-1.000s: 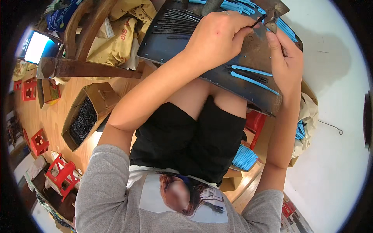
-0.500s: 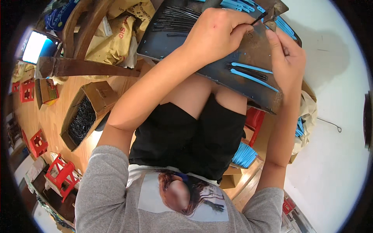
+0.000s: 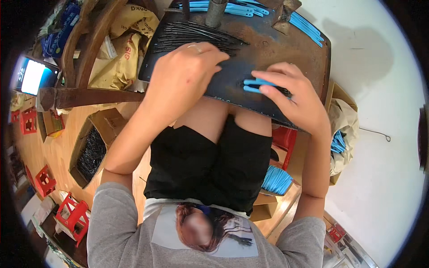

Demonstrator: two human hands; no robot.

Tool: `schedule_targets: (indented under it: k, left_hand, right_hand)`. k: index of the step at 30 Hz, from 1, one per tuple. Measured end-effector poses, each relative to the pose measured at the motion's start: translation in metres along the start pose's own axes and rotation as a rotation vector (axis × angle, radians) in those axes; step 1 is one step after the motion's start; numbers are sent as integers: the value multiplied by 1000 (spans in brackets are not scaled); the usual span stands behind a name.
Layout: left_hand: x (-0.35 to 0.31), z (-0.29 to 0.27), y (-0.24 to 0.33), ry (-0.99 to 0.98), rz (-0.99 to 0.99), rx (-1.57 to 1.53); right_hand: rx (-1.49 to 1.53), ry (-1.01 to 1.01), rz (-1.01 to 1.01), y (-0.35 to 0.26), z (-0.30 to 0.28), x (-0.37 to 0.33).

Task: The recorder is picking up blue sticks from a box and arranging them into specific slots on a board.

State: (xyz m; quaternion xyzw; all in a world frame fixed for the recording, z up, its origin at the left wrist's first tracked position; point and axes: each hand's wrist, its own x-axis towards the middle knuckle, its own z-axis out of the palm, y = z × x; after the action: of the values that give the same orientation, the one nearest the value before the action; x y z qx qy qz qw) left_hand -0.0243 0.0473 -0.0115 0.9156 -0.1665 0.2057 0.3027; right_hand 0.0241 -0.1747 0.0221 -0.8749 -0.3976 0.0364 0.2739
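My left hand [image 3: 185,73] hovers at the near right side of a pile of thin black strips [image 3: 192,38] on a dark metal tray [image 3: 308,67]. Its thumb and forefinger are parted, with nothing visible between them; the other fingers are curled underneath. My right hand [image 3: 297,91] hangs over a few light-blue strips [image 3: 252,89] lying near the tray's front edge. Its fingers are spread, the forefinger beyond the strips and the thumb at their near side. The hand hides the right ends of these strips and most of the dark pieces beside them.
A rusty metal fixture [image 3: 286,15] and a metal post [image 3: 216,13] rise from the tray's far side. More blue strips [image 3: 306,29] lie beside the fixture. A wooden chair rail [image 3: 94,99] and a carton of black pieces [image 3: 91,154] stand left. Bundled blue strips [image 3: 276,179] sit low right.
Both hands have left the metal fixture and come apart. The left moved left to the black strips, the right nearer over the blue strips. The dark piece held at the fixture is no longer seen in them.
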Motion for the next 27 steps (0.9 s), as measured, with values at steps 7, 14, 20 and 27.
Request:
schedule_targets:
  k: [7, 14, 20, 27]
  left_hand:
    - [-4, -11, -12, -68, 13, 172]
    - [4, -2, -25, -61, 106, 285]
    - [18, 7, -33, -84, 181, 387]
    - [40, 19, -19, 151, 98, 55]
  right_hand:
    - [-458, 271, -24, 73, -22, 49]
    - [-650, 157, 92, 105, -15, 73]
    - [-738, 223, -46, 113, -9, 75]
    - [-408, 331, 16, 98, -7, 64]
